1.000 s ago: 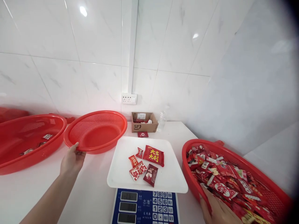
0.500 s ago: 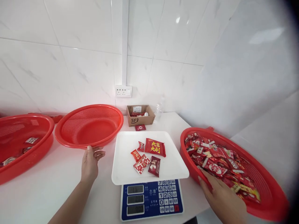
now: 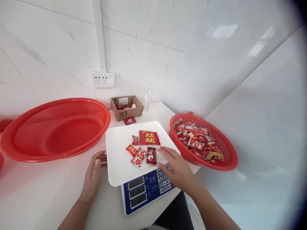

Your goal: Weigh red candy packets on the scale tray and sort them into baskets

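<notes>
A white tray (image 3: 117, 159) lies on a blue electronic scale (image 3: 146, 188) and carries several red snack packets (image 3: 144, 147), the largest with yellow lettering (image 3: 149, 138). My right hand (image 3: 176, 169) hovers flat over the tray's right front corner, fingers stretched out, holding nothing, right beside the dark red packet (image 3: 151, 155). My left hand (image 3: 94, 175) rests on the white counter at the tray's left edge, fingers loosely curled and apart, with nothing in it. A red basket full of red packets (image 3: 201, 140) stands to the right of the tray.
A large empty red mesh basket (image 3: 55, 127) sits at the left. A small open cardboard box (image 3: 127, 108), a loose red packet (image 3: 129, 120) and a clear bottle (image 3: 147, 99) stand by the tiled wall under a socket (image 3: 104, 80). The counter's edge is close at front right.
My right hand left the full basket and came over the tray's right front corner. My left hand shifted from the empty basket's rim to the tray's left edge. The view turned left.
</notes>
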{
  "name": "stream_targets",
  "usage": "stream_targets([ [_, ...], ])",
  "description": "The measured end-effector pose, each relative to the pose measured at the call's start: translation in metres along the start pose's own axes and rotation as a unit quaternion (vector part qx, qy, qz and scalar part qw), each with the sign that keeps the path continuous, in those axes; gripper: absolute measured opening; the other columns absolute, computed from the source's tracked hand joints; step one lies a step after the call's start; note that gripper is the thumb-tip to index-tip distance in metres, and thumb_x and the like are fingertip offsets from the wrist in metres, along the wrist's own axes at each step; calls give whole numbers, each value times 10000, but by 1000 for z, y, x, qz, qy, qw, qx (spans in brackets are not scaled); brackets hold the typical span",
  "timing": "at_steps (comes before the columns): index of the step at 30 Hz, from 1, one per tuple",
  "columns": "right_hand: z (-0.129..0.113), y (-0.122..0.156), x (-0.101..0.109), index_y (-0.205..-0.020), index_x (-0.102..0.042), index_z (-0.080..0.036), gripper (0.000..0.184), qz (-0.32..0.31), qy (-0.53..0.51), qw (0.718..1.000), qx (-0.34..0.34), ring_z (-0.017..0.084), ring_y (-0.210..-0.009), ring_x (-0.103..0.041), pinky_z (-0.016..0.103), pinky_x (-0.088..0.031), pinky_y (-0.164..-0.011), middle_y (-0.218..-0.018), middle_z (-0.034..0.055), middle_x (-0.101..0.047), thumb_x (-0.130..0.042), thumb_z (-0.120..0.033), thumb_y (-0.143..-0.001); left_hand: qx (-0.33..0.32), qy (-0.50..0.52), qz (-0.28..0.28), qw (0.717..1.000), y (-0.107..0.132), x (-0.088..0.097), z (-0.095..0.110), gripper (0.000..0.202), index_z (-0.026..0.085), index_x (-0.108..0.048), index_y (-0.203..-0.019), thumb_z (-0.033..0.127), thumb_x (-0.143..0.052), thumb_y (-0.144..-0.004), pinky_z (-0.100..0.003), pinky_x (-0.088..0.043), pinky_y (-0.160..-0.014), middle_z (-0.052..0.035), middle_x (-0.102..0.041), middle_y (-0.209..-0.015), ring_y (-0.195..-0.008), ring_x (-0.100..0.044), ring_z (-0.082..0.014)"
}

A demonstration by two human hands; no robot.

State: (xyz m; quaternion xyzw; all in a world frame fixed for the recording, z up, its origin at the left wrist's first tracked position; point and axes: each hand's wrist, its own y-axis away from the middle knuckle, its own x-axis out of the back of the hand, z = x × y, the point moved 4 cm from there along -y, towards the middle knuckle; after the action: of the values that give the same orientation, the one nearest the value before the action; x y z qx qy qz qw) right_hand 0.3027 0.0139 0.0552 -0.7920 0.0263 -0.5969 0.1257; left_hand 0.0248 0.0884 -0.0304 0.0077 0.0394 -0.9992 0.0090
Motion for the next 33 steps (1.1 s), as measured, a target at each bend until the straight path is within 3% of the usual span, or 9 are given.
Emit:
stream_targets([
  [3,-22,-13,-14,-1270,-515,-178,423,-49,-25,998,-3,248,-1201,-458,420,-400,-1002,-1324,97,-502,-499,-336,-878,-16,-11,-15,1000,1,-1,0,492,223,-541,-1095,620,-419,-831,-318,-500,-716,-77,-591,-1064,-923,-568,-221],
  [7,-28,-22,-17,-1248,-539,-161,409,-58,-37,997,-38,262,-1216,-438,440,-386,-1014,-1333,109,-485,-513,-280,-858,-21,-18,-22,999,2,-3,-1,477,224,-535,-1098,606,-407,-842,-321,-498,-723,-81,-589,-1086,-938,-564,-226],
  [15,-37,-31,-12,-1014,-611,-175,377,-62,-25,998,-23,226,-1053,-538,371,-440,-923,-1129,80,-594,-441,-13,-719,-16,-32,-34,999,5,-9,1,507,218,-557,-1110,615,-415,-830,-349,-487,-759,-89,-597,-1130,-1006,-553,-267],
  [21,-33,-40,3,-1118,-563,-150,364,-101,-12,991,-82,236,-984,-585,371,-462,-841,-1088,108,-625,-378,-61,-818,-20,-25,-35,999,5,-9,-1,484,212,-557,-1105,592,-405,-846,-348,-484,-762,-94,-599,-1143,-989,-565,-258],
  [26,-46,-75,19,-1065,-590,-176,299,-57,-119,990,-56,217,-993,-596,385,-455,-872,-1060,84,-655,-332,-170,-914,-16,-18,-35,999,5,-9,-2,489,205,-553,-1101,593,-390,-851,-336,-493,-734,-93,-600,-1137,-915,-586,-233],
  [29,-74,-112,27,-1170,-523,-181,304,-35,-306,951,-8,171,-971,-609,344,-493,-845,-1158,85,-612,-353,-198,-919,-16,-14,-33,999,6,-7,-2,489,201,-556,-1085,597,-393,-848,-340,-496,-721,-86,-613,-1076,-846,-592,-216],
  [31,-97,-131,35,-1362,-315,-210,453,-38,-422,904,51,151,-1065,-576,319,-500,-865,-1378,106,-435,-397,-239,-918,-9,-2,-25,1000,6,-5,-2,501,196,-564,-1070,610,-410,-834,-339,-500,-707,-80,-618,-1009,-804,-595,-208],
  [33,-114,-138,39,-1418,-201,-247,551,-50,-450,886,97,159,-1173,-509,328,-484,-908,-1469,99,-298,-427,-308,-919,-3,17,-14,1000,5,-3,-3,518,190,-570,-1057,626,-428,-816,-335,-502,-688,-74,-615,-947,-780,-597,-206],
])
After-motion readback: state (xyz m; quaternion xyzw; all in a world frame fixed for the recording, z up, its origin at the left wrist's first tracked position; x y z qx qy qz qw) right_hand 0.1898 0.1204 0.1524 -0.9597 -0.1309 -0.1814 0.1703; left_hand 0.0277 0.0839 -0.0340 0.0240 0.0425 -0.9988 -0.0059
